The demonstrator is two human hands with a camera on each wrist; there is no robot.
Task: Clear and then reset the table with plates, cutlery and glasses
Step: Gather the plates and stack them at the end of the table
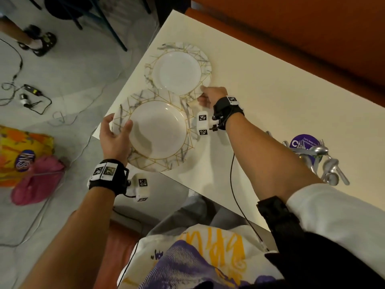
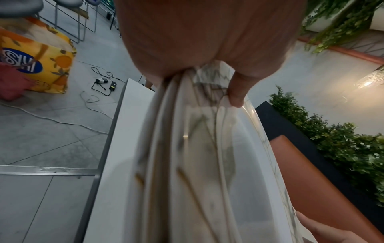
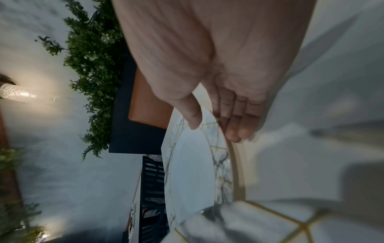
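Two marble-patterned plates with gold lines show in the head view. The far plate (image 1: 179,69) lies flat on the white table (image 1: 270,97). My right hand (image 1: 209,97) pinches its near-right rim, thumb (image 3: 193,121) on top and fingers (image 3: 234,129) along the underside. The near plate (image 1: 158,130) hangs over the table's corner, and my left hand (image 1: 116,134) grips its left rim with the thumb (image 2: 236,92) on top. The left wrist view shows several stacked rims (image 2: 187,148), so this is a stack. Spoons and forks (image 1: 325,161) lie heaped against a purple cup (image 1: 302,140) at the right.
An orange bench (image 1: 291,34) runs along the table's far side. On the floor at the left lie a yellow bag (image 1: 23,147), a pink cloth (image 1: 35,184) and loose cables (image 1: 31,97). Another person's sandalled foot (image 1: 39,42) stands at the top left.
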